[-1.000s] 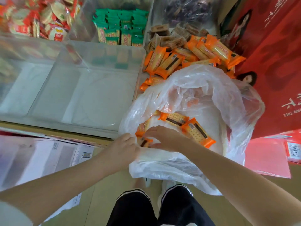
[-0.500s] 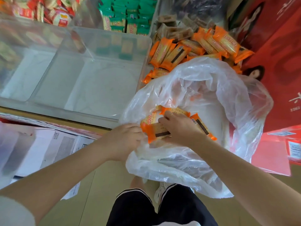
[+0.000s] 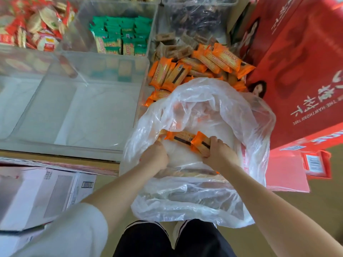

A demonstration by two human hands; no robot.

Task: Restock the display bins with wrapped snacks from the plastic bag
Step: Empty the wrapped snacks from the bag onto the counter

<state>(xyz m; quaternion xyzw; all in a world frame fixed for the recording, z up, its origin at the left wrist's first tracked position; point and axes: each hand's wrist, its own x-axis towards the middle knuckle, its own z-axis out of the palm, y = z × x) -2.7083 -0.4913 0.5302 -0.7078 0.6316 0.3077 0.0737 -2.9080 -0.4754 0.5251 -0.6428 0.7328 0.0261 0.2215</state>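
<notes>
Head view: both hands' grip inside plastic bag (image 3: 213, 112), left hand (image 3: 155, 157) and right hand (image 3: 219, 153) each clenched round orange wrapped snacks (image 3: 182, 137).

Mouth of crinkled translucent plastic bag (image 3: 213, 101) gapes upward; far rim stands raised between bag interior and heaped orange-wrapped cracker packs (image 3: 187, 71) in bin behind. Both hands already inside mouth: left hand (image 3: 155, 157) at near-left rim, right hand (image 3: 219, 153) with grip round orange packs, filling near side. Tall red printed cardboard box (image 3: 300, 67) walls off right, touching bag. Left of bag: clear plastic bin (image 3: 78, 112), bare floor, open top, walls low. Green-wrapped packs (image 3: 120, 38) fill bin beyond.
</notes>
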